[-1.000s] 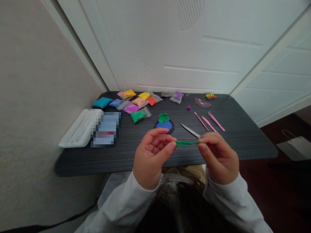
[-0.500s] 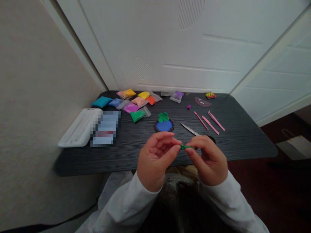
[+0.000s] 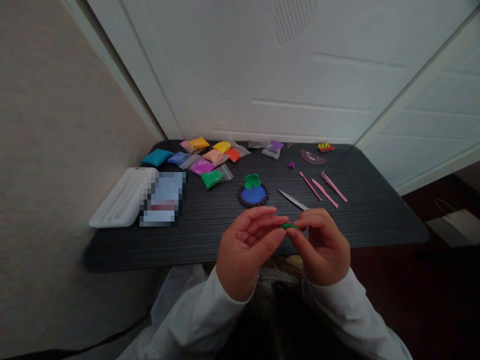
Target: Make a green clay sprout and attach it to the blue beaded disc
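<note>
Between my fingertips is a small folded piece of green clay (image 3: 289,226). My left hand (image 3: 245,250) pinches its left end, and my right hand (image 3: 321,245) pinches the right end; the hands almost touch. Just beyond them on the table lies a round blue clay disc (image 3: 254,194) with a dark beaded-looking rim. A green clay leaf shape (image 3: 252,181) with rounded lobes sits on its far edge. Scissors (image 3: 294,200) lie close to my right hand, their handles mostly hidden behind it.
Pink tools (image 3: 324,193) and pink tweezers (image 3: 334,187) lie to the right on the dark table (image 3: 210,235). Bags of coloured clay (image 3: 212,178) are spread at the back left. A white case (image 3: 125,197) stands at the left edge. A purple bit (image 3: 291,165) lies farther back.
My hands have come together, mainly the right moving left and the left slightly right. The stretched green strip has been folded into a short, compact piece.
</note>
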`<state>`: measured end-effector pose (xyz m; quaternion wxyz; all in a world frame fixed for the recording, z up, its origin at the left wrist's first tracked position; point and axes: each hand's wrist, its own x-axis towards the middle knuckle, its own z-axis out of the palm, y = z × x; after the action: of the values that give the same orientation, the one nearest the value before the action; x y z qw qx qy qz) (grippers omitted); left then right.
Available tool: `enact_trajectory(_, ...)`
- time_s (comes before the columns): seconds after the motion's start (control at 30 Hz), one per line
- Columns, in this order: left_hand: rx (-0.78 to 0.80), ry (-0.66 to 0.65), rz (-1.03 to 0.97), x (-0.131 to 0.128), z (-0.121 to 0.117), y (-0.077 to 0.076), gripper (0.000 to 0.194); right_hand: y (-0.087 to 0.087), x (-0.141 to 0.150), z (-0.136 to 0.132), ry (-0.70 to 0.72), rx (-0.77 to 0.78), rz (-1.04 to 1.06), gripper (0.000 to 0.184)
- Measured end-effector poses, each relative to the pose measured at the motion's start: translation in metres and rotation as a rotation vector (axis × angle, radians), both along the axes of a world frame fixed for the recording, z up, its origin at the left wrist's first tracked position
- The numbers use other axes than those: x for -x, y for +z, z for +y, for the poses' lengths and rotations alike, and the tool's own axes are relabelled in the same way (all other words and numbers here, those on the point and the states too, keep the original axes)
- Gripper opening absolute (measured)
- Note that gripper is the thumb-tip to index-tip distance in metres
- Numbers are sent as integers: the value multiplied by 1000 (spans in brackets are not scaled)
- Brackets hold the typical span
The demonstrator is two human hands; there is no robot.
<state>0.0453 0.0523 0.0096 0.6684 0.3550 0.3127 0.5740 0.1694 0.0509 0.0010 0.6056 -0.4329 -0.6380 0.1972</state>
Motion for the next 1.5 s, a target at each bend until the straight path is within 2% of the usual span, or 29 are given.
enact_trajectory(0.2, 34, -9, -60, 2, 6, -3, 32, 3, -1, -4, 15, 20, -27, 17)
enact_trajectory(0.37, -28, 77, 31, 2, 6, -6, 38, 0, 0, -5, -58, -142, -296, 37)
enact_trajectory(0.47, -43, 99, 80, 2, 4, -5, 41, -3, 1, -5, -94, -179, -436, 42)
enact_trajectory(0.63, -13, 56, 88, 3, 0, -1, 36, -5, 1, -2, -165, -192, -492, 35)
enact_trajectory(0.8, 46, -29, 23, 3, 2, -1, 36, -4, 3, -1, -203, -160, -419, 23)
enact_trajectory(0.9, 131, -47, -31, 3, 7, -4, 33, -3, 3, -1, -187, -140, -376, 21)
enact_trajectory(1.0, 193, -1, -74, 4, 13, -8, 29, -3, 1, -2, -157, -141, -348, 20)
enact_trajectory(1.13, 169, 53, -18, 4, 15, -16, 22, -5, -1, -3, -65, -104, -326, 10)
enact_trajectory(1.27, 202, 39, -19, -1, 14, -24, 18, -13, 1, -1, 4, -64, -346, 8)
enact_trajectory(1.43, 256, 79, -108, -5, 15, -32, 24, -23, 1, 5, 49, -65, -387, 32)
enact_trajectory(1.5, 254, 84, -118, -6, 15, -33, 23, -26, 1, 7, 74, -68, -394, 33)
